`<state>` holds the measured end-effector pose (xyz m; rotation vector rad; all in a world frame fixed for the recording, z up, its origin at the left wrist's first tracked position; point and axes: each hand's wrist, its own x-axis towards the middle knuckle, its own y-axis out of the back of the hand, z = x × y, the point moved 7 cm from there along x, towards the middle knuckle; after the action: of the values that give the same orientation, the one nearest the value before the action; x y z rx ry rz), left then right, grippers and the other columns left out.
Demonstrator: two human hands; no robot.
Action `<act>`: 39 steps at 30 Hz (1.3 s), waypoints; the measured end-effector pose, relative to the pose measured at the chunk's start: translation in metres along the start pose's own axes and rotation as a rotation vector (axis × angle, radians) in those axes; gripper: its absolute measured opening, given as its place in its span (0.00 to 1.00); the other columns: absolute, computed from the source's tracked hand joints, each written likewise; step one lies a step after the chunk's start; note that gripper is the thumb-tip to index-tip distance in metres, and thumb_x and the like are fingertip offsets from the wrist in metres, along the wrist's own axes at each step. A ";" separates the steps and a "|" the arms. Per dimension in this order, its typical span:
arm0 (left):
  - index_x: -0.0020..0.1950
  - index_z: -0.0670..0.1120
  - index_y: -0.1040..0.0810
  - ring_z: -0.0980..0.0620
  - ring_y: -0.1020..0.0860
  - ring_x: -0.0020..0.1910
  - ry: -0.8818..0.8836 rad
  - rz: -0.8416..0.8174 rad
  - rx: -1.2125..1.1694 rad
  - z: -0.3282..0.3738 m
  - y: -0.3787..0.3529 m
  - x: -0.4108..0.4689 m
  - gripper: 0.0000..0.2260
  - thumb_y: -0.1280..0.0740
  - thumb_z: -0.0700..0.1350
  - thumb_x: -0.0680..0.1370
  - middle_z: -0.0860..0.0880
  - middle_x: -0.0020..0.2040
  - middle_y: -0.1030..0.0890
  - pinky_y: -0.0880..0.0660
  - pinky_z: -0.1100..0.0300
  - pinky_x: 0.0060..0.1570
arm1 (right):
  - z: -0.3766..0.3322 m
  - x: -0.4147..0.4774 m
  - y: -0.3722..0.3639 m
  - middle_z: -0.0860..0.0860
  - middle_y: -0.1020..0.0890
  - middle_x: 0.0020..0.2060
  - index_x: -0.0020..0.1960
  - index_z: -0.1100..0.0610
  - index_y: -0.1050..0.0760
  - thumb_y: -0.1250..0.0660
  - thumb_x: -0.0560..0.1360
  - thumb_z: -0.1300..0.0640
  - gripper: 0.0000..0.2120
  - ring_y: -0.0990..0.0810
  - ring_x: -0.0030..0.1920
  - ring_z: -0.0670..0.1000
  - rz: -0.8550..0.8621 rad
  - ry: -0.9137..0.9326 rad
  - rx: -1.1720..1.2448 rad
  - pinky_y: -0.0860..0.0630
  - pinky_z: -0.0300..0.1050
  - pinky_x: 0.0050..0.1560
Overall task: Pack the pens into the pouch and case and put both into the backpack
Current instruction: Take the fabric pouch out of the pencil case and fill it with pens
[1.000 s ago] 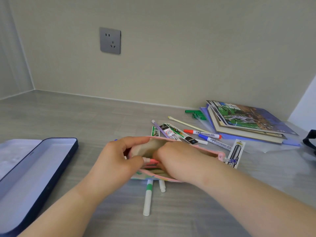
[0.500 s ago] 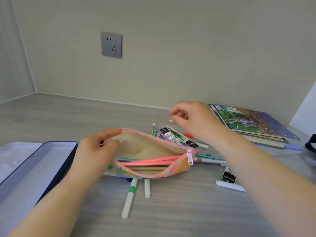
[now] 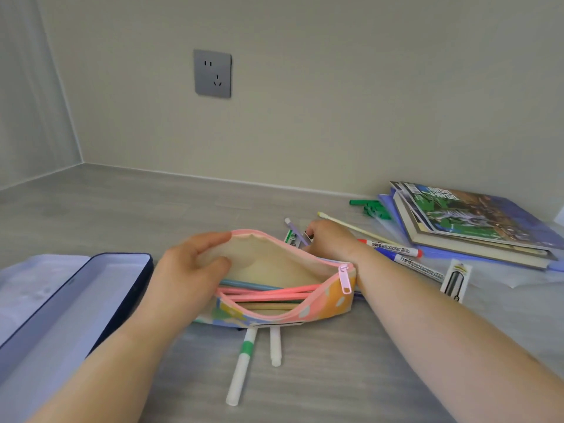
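Note:
A pastel pouch (image 3: pixel 274 264) with a pink zipper lies open on the grey desk, with several pens (image 3: pixel 262 293) inside. My left hand (image 3: pixel 189 264) pinches its upper rim and holds the mouth wide. My right hand (image 3: pixel 329 239) reaches behind the pouch, its fingertips curled onto a purple pen (image 3: pixel 293 228) and small packets there; the grip is hidden. Loose nearby are a red-capped marker (image 3: pixel 390 247), a blue-capped marker (image 3: pixel 418 267), a yellow stick pen (image 3: pixel 345 227), a green-banded pen (image 3: pixel 242 364) and a short white pen (image 3: pixel 275 346). The open navy case (image 3: pixel 76 300) sits at the left. No backpack is in view.
A stack of books (image 3: pixel 473 221) on a blue folder lies at the right. Green pieces (image 3: pixel 370 206) sit by the wall beside it. A packaged refill (image 3: pixel 456 280) lies right of my forearm. A grey socket (image 3: pixel 212 73) is on the wall.
My right hand has left the pouch mouth, swung out to the right, then come down behind the pouch onto the loose pens. My left hand keeps the pouch open.

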<state>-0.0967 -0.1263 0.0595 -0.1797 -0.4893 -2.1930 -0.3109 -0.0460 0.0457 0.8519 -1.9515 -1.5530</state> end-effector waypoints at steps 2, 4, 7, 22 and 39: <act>0.45 0.59 0.25 0.61 0.34 0.14 0.001 0.001 -0.006 -0.001 0.000 0.000 0.15 0.36 0.36 0.71 0.63 0.15 0.28 0.39 0.75 0.16 | 0.002 0.003 -0.002 0.53 0.28 0.34 0.38 0.57 0.30 0.38 0.71 0.61 0.04 0.30 0.40 0.55 -0.001 -0.007 -0.043 0.42 0.39 0.27; 0.44 0.60 0.25 0.61 0.33 0.15 0.007 -0.001 -0.011 -0.002 0.000 0.001 0.16 0.36 0.37 0.71 0.64 0.17 0.27 0.38 0.75 0.16 | 0.003 0.006 -0.001 0.56 0.26 0.38 0.42 0.60 0.26 0.39 0.71 0.64 0.03 0.29 0.40 0.55 0.023 -0.009 -0.001 0.40 0.39 0.28; 0.40 0.63 0.27 0.66 0.29 0.21 0.012 0.015 -0.020 -0.004 0.001 0.002 0.18 0.36 0.37 0.71 0.63 0.24 0.22 0.35 0.77 0.21 | 0.017 0.011 0.013 0.60 0.23 0.39 0.49 0.64 0.22 0.40 0.70 0.67 0.11 0.27 0.38 0.54 0.110 -0.031 0.317 0.35 0.40 0.33; 0.39 0.63 0.26 0.71 0.27 0.26 -0.046 0.003 0.008 -0.004 -0.007 0.006 0.19 0.35 0.36 0.71 0.64 0.40 0.24 0.35 0.80 0.26 | 0.128 0.029 0.021 0.55 0.26 0.37 0.53 0.62 0.26 0.41 0.74 0.62 0.10 0.26 0.42 0.55 0.027 -0.339 0.004 0.30 0.46 0.43; 0.44 0.60 0.25 0.66 0.25 0.29 -0.067 -0.035 0.001 -0.001 -0.008 0.000 0.17 0.35 0.36 0.72 0.60 0.44 0.24 0.35 0.82 0.28 | 0.104 -0.008 0.087 0.51 0.34 0.28 0.40 0.59 0.32 0.44 0.78 0.56 0.10 0.32 0.34 0.55 0.649 -0.166 0.340 0.40 0.43 0.34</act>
<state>-0.1024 -0.1223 0.0561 -0.2463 -0.5349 -2.2269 -0.3938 0.0416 0.1071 0.1568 -2.3345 -0.9478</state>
